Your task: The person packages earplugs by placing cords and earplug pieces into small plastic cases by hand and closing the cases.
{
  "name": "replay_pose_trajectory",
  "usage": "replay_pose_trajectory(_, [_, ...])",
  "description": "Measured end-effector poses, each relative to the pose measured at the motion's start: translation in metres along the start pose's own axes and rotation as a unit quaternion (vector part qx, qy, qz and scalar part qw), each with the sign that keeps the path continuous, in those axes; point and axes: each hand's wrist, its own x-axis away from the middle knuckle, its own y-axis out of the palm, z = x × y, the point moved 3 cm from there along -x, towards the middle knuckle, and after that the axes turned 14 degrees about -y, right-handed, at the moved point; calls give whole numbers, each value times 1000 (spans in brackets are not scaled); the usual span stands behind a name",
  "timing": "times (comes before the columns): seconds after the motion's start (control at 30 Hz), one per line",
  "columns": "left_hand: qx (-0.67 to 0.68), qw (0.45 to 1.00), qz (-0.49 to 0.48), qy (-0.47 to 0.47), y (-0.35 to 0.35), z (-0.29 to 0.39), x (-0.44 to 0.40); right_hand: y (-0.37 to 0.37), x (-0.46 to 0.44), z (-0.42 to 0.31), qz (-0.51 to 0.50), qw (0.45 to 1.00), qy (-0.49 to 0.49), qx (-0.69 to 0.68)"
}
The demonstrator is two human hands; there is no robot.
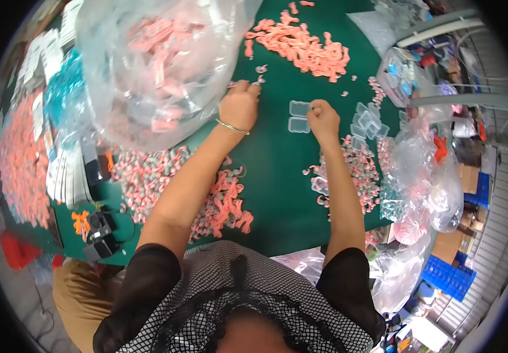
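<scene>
My right hand (324, 120) is closed at the right edge of a small clear plastic case (299, 109), which lies opened flat in two halves on the green table (283, 170). My left hand (239, 106), with a bracelet at the wrist, has its fingers curled down on the table beside a large clear plastic bag (207, 76) of coral-pink pieces. A few small pink-and-grey pieces (260, 69) lie just beyond its fingertips. What the left fingers pinch, if anything, is too small to make out.
A heap of coral-pink pieces (301, 47) lies at the back. Pink-and-grey pieces (148, 176) are piled under my left forearm, others (357, 170) by my right. Several clear cases (368, 122) sit at the right. A small black device (99, 226) stands front left.
</scene>
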Motion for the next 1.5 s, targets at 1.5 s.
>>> replay_pose_trajectory(1.5, [184, 964, -164, 103, 49, 52, 22, -15, 27, -26, 35, 968, -248, 4])
